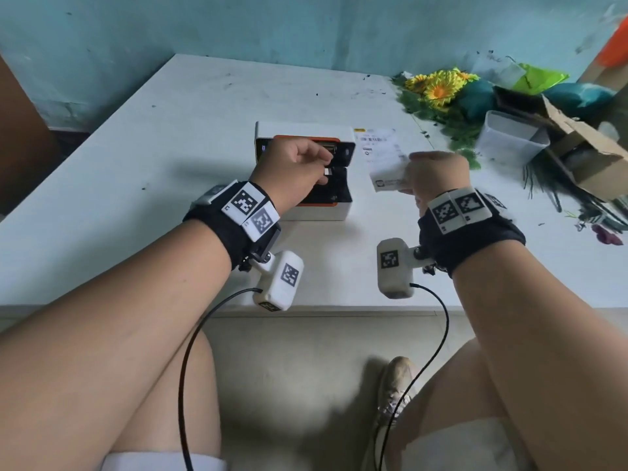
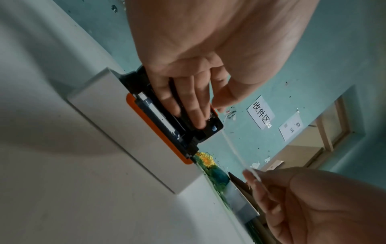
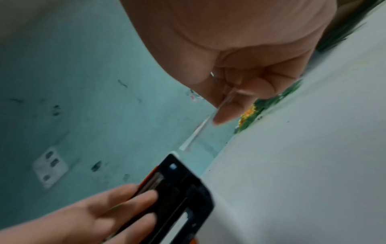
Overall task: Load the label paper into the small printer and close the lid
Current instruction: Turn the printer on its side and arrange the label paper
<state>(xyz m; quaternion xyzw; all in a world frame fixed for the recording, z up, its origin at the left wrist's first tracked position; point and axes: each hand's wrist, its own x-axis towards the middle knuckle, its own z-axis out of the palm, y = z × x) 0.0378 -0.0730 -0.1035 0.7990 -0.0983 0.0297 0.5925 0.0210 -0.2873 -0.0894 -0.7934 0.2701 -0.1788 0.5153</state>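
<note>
Loading is mid-step: my left hand (image 1: pixel 299 171) rests its straight fingers (image 2: pixel 188 105) inside the open printer (image 1: pixel 306 171) at frame centre, while my right hand (image 1: pixel 436 175) pinches the label paper (image 1: pixel 389 175) just right of it (lid up). Next, I judge, the paper must drop into the bay.

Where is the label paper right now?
In the head view the label paper is in the right hand, held above the table just right of the open printer, not yet inside it.

The left hand (image 1: pixel 299 171) seemingly blocks the open printer (image 1: pixel 343 185); bare table (image 1: pixel 163 158) lies left.
</note>
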